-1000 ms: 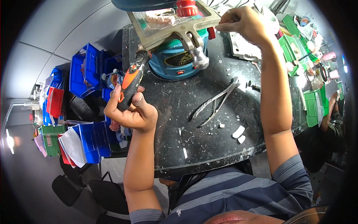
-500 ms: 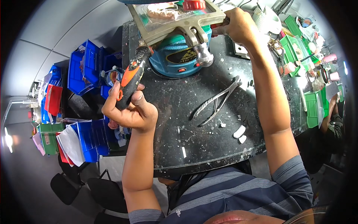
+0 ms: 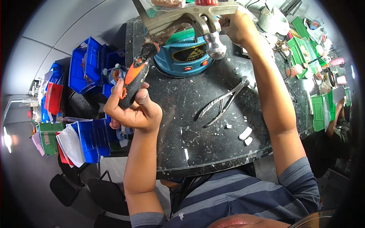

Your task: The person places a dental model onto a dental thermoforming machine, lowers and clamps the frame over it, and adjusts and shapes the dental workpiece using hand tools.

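Observation:
My left hand (image 3: 135, 106) is closed on the black-and-orange handle of a scraper (image 3: 137, 72). Its dirty flat blade points away from me and reaches under a metal clamping frame (image 3: 175, 21). The frame belongs to a round blue vacuum former (image 3: 182, 64) and has a ribbed metal knob (image 3: 216, 47) at its front. At the frame's right end my right hand (image 3: 240, 30) is closed on its side, with the fingertips partly hidden. A pinkish cast (image 3: 167, 3) and a red lid (image 3: 206, 2) show above the frame, cut off by the picture's top edge.
Pliers (image 3: 224, 100) lie on the black table (image 3: 171, 152) beside white fragments (image 3: 245, 133). Blue bins (image 3: 85, 68) stand at the left; green trays (image 3: 298, 51) and small tools crowd the right. Another person's arm (image 3: 337, 117) shows at the far right.
The metal frame has risen and shifted right relative to the blue base, and my right hand has gone with it. More of the scraper blade shows; my left hand has barely moved.

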A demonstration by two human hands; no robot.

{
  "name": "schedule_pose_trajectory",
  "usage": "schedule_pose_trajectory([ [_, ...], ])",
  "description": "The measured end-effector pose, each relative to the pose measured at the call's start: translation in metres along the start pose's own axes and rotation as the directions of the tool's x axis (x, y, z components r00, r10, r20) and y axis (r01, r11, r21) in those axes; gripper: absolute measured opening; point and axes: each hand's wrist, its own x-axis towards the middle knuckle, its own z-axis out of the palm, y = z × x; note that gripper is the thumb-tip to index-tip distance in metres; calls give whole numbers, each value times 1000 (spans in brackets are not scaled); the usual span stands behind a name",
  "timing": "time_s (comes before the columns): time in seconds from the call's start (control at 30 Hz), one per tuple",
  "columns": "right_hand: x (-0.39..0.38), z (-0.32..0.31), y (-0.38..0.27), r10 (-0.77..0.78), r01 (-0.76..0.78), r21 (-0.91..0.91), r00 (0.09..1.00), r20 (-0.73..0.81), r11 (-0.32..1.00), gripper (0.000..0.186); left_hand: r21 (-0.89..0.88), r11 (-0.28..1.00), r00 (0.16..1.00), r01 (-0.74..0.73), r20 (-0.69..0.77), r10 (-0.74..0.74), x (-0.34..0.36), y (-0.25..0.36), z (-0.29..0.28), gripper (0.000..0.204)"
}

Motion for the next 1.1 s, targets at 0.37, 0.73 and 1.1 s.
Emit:
schedule_pose_trajectory([
  [0.37,-2,-15,2,22,-21,-12,1000,21,1000,19,3,1000,1000,-10,28,9,-2,-2,0,48],
  [0.73,-29,-96,-69,107,-160,-241,970,-219,957,29,67,998,998,-1,57,-2,0,4,-3,45],
  [1.1,-28,-137,-23,113,-17,279,936,-333,960,31,41,999,999,-4,49,2,-1,3,1,45],
])
